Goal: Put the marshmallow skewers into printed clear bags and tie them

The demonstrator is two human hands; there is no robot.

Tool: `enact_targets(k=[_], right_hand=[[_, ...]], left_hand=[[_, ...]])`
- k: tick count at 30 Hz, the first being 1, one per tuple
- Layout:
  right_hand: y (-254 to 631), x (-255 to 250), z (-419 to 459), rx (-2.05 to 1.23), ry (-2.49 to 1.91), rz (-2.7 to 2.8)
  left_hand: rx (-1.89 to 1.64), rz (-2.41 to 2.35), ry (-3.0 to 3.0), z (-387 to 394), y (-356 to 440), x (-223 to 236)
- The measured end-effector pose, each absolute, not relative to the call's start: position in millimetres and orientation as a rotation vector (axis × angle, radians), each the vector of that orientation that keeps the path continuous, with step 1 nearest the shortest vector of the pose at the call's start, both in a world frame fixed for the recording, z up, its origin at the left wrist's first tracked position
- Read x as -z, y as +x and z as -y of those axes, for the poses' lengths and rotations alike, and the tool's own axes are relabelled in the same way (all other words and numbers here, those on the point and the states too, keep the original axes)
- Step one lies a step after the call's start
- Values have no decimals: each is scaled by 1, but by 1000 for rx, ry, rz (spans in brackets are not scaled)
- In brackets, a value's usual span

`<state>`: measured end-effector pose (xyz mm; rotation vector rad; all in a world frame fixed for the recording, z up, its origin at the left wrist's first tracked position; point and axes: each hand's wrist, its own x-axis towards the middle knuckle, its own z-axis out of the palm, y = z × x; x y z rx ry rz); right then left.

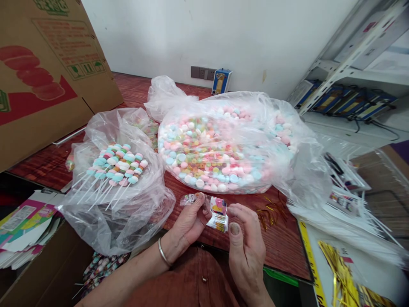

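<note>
Dark-red wood-grain bench [277, 253], narrow open strip along its near edge, bulging clear plastic bag [305, 172] of pastel candies [200, 183] behind, right hand [247, 238] with fingers apart, left hand [191, 219] with fingers clamped on a small glossy pink-printed plastic wrapper [220, 208] above the strip

skewers [119, 164] lie on plastic [128, 224] left of the candy bag [217, 147], a wrapper [218, 206] before it

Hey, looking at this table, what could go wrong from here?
The thin printed plastic wrapper pinched in the left hand could crease or tear if tugged. The marshmallow skewers lie on a loose clear plastic bag that drapes past the front edge of the table, so snagging it might drag them off.
</note>
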<state>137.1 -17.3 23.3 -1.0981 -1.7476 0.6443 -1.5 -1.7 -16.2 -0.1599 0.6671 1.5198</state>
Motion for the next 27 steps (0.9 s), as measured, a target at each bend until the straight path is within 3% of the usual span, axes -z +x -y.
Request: enact_targets(k=[14, 23, 27], right_hand=[[131, -10, 12, -600, -1156, 1880], [139, 4, 6, -524, -1148, 1926], [128, -9, 0, -288, -1166, 1977]], left_hand=[[-1498, -744, 106, 3, 0, 7], [-1279, -697, 188, 7, 2, 9], [-1396, -738, 33, 0, -3, 19]])
